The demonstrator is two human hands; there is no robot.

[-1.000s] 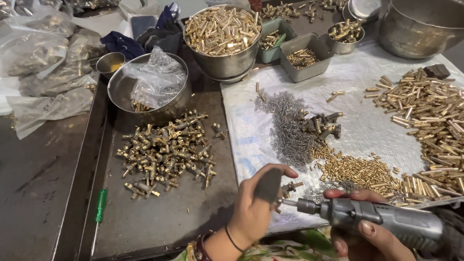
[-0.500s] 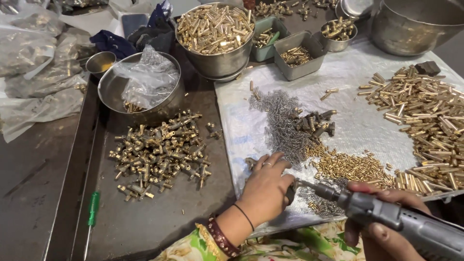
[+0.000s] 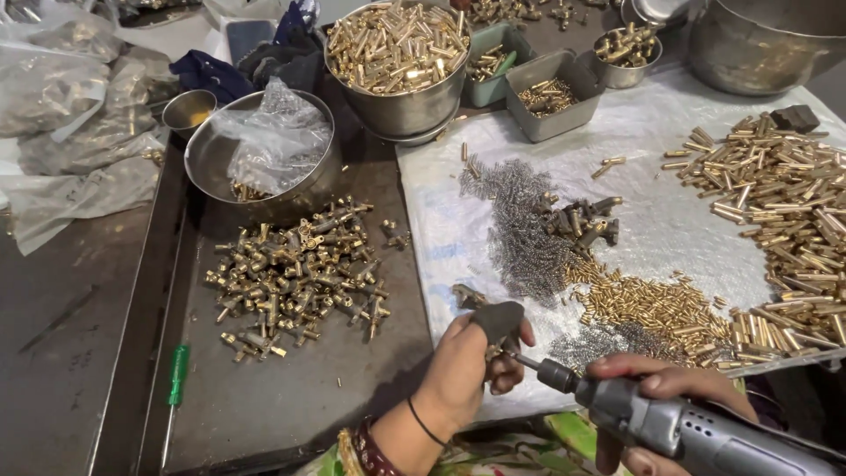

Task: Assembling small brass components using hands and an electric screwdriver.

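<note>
My left hand (image 3: 467, 361) is sliding back from the springs (image 3: 520, 234) toward the driver (image 3: 679, 423) | left grip is pinching a small brass part (image 3: 495, 339) at the bit, over the sheet's (image 3: 634, 176) near edge | right hand (image 3: 656, 397) is wrapping the driver | part is seeming light, stiff, slippery; I'm holding its sides.

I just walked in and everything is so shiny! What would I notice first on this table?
Probably the power screwdriver in the right hand at the bottom, its bit pointing at a small part pinched in the left hand. Next, the gold-coloured metal everywhere: a heap of brass fittings on the dark tray at left, brass tubes spread on the white sheet at right, and a steel bowl piled full at the top.
</note>
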